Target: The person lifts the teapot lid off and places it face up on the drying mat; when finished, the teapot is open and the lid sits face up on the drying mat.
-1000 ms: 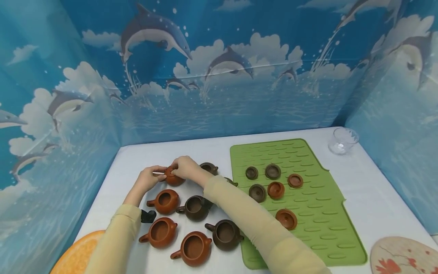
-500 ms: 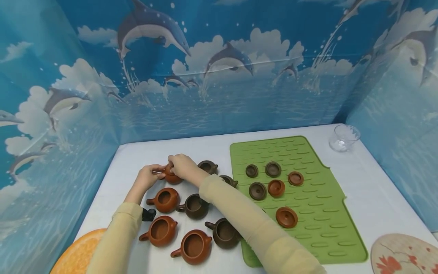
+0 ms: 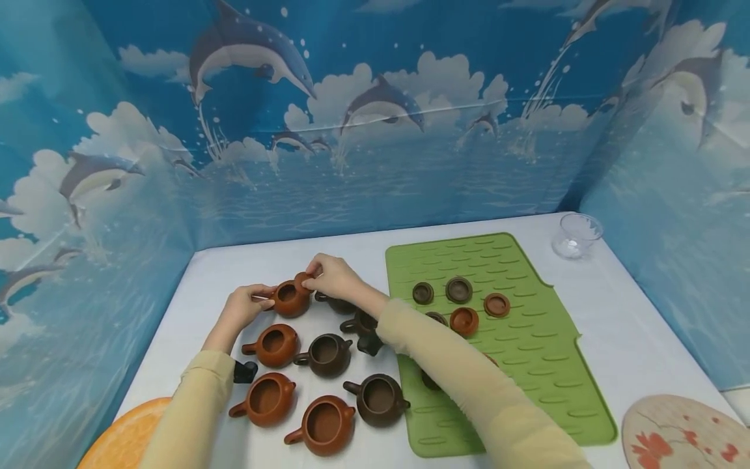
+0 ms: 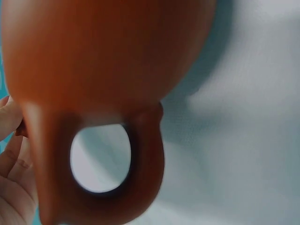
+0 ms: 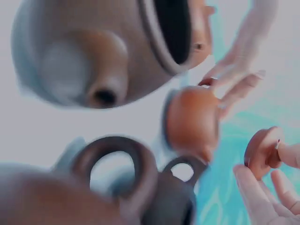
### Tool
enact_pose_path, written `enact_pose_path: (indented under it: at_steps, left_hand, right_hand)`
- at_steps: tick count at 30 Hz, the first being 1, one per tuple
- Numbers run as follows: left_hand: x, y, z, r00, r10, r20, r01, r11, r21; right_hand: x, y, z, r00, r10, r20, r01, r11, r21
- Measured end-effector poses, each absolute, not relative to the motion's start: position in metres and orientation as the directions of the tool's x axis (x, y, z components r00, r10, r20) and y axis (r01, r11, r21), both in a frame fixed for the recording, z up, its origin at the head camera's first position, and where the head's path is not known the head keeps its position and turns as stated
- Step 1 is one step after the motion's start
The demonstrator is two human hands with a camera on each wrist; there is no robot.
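Observation:
At the table's far left, a reddish-brown teapot (image 3: 293, 305) stands with its round mouth uncovered. My left hand (image 3: 241, 305) pinches this teapot's handle; the left wrist view shows only some fingers (image 4: 16, 183) behind another teapot's large handle (image 4: 150, 159). Just right of the mouth, my right hand (image 3: 335, 277) holds a reddish-brown lid (image 3: 303, 281) up, apart from the pot. In the right wrist view, thumb and fingers grip the lid (image 5: 260, 152) by its knob. Near the hands stand an open reddish-brown teapot (image 3: 277, 346) and a dark brown teapot (image 3: 325, 355).
Several more lidless teapots stand close together, among them a reddish one (image 3: 323, 426) and a dark one (image 3: 377, 400) in front. A green mat (image 3: 539, 365) at right carries several lids, such as a dark lid (image 3: 459, 290). A glass bowl (image 3: 576, 236) stands back right.
My right hand has lifted the lid off the far reddish teapot and shifted it right, uncovering the mouth. The left hand stays at the handle. The head view has shifted slightly.

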State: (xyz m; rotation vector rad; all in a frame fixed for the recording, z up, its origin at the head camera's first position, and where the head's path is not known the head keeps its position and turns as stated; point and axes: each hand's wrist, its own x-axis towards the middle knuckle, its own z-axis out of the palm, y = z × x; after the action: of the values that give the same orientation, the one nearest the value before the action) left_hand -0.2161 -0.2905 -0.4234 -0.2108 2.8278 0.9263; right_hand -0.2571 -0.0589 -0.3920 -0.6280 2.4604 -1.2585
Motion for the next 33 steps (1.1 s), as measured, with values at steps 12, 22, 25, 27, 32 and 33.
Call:
enact_pose_path:
  at_steps: [12, 22, 25, 27, 32, 33]
  left_hand:
    - [-0.219, -0.294, -0.418, -0.976, -0.071, -0.205, -0.177, 0.804, 0.568]
    - [-0.217, -0.293, -0.42, -0.971, -0.081, -0.225, -0.198, 0.798, 0.569]
    - [-0.218, -0.293, -0.42, -0.973, -0.078, -0.217, -0.191, 0.796, 0.574]
    - [-0.217, -0.293, -0.421, -0.975, -0.069, -0.211, -0.181, 0.799, 0.573]
    - [-0.216, -0.294, -0.423, -0.976, -0.064, -0.208, -0.173, 0.807, 0.564]
    - [-0.215, -0.294, -0.423, -0.976, -0.064, -0.209, -0.173, 0.806, 0.565]
  right_hand:
    - [-0.225, 0.114, -0.39, -0.769, -0.615, -0.173, 0.299, -0.107, -0.948]
    - [-0.167, 0.24, -0.417, -0.813, -0.543, -0.208, 0.403, -0.269, -0.875]
    - [-0.153, 0.256, -0.424, -0.803, -0.575, -0.156, 0.42, -0.361, -0.832]
    - [-0.145, 0.263, -0.429, -0.817, -0.554, -0.159, 0.393, -0.332, -0.858]
    - [-0.13, 0.267, -0.437, -0.888, -0.364, -0.282, 0.293, 0.027, -0.956]
    - [-0.127, 0.267, -0.439, -0.894, -0.328, -0.306, 0.293, 0.09, -0.952]
